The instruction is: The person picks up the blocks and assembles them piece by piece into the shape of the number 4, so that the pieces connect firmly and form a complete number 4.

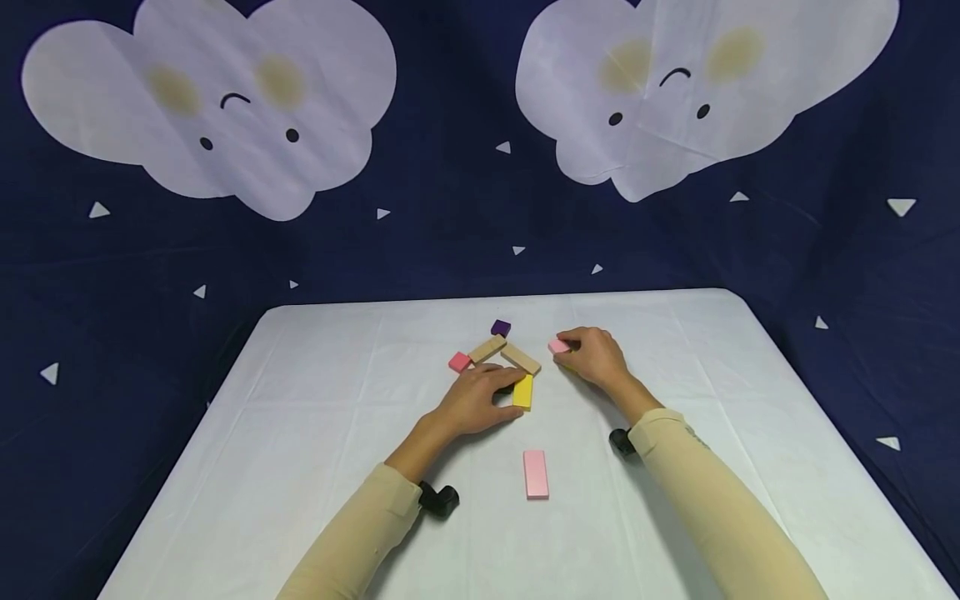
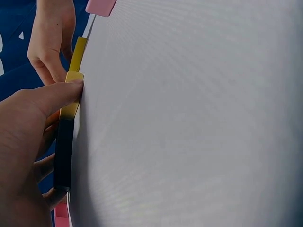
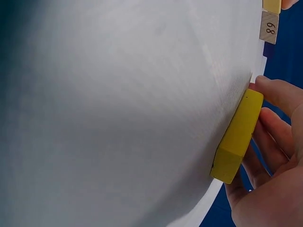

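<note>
My left hand [image 1: 480, 400] has its thumb and index finger at opposite ends of a yellow block [image 1: 522, 392]. A black block [image 2: 64, 153] stands against that block, partly under the same hand's fingers. To the right, my right hand [image 1: 596, 357] pinches a small pink block [image 1: 558, 346] at its fingertips. Another yellow block [image 3: 239, 132] lies close along the right fingers, mostly hidden in the head view. Two plain wooden blocks form an angle beyond the left hand: the left one [image 1: 487, 348] and the right one [image 1: 521, 358].
A pink-red block [image 1: 460, 362] sits left of the wooden blocks, and a dark purple block [image 1: 501, 328] behind them. Nearer the front lies a longer pink block [image 1: 536, 475]. Everything stands on a white-covered table [image 1: 300, 417], with a dark blue cloud-printed cloth [image 1: 450, 250] behind.
</note>
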`<action>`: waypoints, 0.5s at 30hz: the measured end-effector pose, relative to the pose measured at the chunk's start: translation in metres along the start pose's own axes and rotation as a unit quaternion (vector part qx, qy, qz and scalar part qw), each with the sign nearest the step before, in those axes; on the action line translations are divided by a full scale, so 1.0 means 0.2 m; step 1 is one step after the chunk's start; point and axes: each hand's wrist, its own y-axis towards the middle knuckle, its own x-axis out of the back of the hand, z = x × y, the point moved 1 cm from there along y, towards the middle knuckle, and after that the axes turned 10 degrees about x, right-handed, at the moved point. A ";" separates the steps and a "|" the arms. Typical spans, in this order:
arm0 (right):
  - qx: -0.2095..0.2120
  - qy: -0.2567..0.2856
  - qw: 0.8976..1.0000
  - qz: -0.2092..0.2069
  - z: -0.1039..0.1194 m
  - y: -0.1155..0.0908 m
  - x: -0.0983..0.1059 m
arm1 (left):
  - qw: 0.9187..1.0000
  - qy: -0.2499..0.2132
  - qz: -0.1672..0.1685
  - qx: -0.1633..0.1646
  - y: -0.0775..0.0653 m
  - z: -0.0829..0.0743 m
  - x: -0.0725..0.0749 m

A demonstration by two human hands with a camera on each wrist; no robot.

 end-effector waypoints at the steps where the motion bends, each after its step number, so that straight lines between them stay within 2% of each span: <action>1: -0.002 0.001 1.000 0.002 0.00 0.00 0.00 | 1.000 0.000 0.000 0.000 0.00 0.00 0.00; 15: 0.007 -0.002 1.000 -0.001 0.01 0.00 0.00 | 1.000 0.005 -0.008 -0.004 0.01 0.00 0.00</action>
